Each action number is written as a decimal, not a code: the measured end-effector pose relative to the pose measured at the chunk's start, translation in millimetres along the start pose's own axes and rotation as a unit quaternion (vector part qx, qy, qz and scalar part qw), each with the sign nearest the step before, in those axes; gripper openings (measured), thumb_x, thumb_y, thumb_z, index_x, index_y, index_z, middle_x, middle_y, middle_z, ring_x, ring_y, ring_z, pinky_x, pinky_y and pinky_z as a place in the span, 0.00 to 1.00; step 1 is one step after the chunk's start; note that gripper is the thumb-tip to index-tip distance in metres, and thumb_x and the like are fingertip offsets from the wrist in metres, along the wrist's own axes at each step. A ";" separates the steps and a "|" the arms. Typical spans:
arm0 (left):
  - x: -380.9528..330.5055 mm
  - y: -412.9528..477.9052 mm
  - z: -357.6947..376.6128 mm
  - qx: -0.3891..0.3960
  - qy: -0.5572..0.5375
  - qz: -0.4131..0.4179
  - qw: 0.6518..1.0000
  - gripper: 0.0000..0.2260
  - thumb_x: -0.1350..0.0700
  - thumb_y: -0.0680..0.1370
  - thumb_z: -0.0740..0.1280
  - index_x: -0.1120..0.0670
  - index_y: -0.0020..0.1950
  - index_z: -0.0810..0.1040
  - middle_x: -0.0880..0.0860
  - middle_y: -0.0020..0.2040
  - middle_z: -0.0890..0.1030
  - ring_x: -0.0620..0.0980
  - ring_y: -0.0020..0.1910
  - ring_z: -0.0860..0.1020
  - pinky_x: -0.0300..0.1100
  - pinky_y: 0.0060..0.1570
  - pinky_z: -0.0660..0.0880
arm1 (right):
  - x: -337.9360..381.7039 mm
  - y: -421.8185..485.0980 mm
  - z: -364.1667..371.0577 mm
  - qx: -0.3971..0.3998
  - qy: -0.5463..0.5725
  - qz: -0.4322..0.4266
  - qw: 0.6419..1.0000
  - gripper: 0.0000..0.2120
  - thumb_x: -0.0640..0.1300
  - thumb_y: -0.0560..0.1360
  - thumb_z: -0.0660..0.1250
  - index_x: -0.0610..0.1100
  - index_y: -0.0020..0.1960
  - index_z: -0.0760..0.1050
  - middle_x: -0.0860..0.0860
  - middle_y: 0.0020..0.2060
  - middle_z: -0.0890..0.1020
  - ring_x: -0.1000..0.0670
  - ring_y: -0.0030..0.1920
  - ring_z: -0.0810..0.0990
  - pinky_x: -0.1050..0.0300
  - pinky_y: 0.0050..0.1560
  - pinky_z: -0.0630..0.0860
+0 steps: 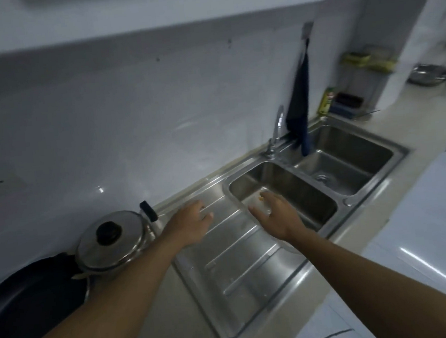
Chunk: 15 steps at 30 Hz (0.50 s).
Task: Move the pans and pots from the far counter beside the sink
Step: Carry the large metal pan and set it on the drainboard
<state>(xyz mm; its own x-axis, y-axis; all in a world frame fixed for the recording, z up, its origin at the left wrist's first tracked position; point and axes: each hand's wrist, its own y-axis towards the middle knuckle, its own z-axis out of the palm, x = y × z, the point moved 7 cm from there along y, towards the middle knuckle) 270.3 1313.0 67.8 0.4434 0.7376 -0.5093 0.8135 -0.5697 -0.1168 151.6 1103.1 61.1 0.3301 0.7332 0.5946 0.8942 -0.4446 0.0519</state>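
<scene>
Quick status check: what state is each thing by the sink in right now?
Lidded pot: upright, lid on, beside the drainboard.
Black pan: on the counter, left of the pot.
Left hand: open, empty, over the drainboard.
Right hand: open, empty.
Faucet: no water visible.
Dark cloth: hanging.

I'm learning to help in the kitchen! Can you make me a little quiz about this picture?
1. True or false: the lidded pot sits on the counter left of the drainboard.
2. Which hand hovers over the near sink basin? A) left hand B) right hand
3. What hangs on the wall behind the faucet?

Key:
1. True; the black frying pan lies beside it.
2. B; both hands are open and empty.
3. A dark cloth.
</scene>
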 end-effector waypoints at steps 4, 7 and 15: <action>-75.9 11.7 36.7 0.013 0.000 0.025 1.000 0.20 0.44 0.79 0.63 0.53 0.66 0.74 0.55 0.66 0.77 0.57 0.64 0.75 0.46 0.61 0.71 | -64.2 -25.2 -51.4 -0.028 0.013 0.032 0.999 0.31 0.64 0.76 0.63 0.46 0.71 0.70 0.46 0.67 0.76 0.46 0.68 0.74 0.48 0.68 0.69; -148.1 19.5 73.2 0.024 -0.015 0.060 0.998 0.17 0.44 0.78 0.63 0.51 0.63 0.75 0.55 0.62 0.79 0.56 0.60 0.78 0.45 0.56 0.73 | -119.7 -44.7 -92.6 -0.040 0.012 0.058 0.997 0.33 0.65 0.76 0.62 0.44 0.73 0.68 0.45 0.69 0.74 0.45 0.70 0.71 0.48 0.70 0.67; -328.5 29.2 185.7 0.078 0.005 0.125 0.989 0.21 0.44 0.78 0.63 0.53 0.68 0.74 0.54 0.65 0.76 0.54 0.62 0.76 0.46 0.62 0.72 | -273.3 -108.8 -204.6 -0.098 0.032 0.138 0.985 0.36 0.68 0.76 0.58 0.46 0.74 0.67 0.48 0.71 0.72 0.47 0.72 0.69 0.50 0.70 0.65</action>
<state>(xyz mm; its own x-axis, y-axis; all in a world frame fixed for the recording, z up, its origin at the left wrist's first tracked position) 78.6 986.7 73.4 0.6276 0.5697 -0.5306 0.6108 -0.7829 -0.1181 -97.8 845.8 57.1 0.5279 0.5389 0.6565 0.6949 -0.7184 0.0309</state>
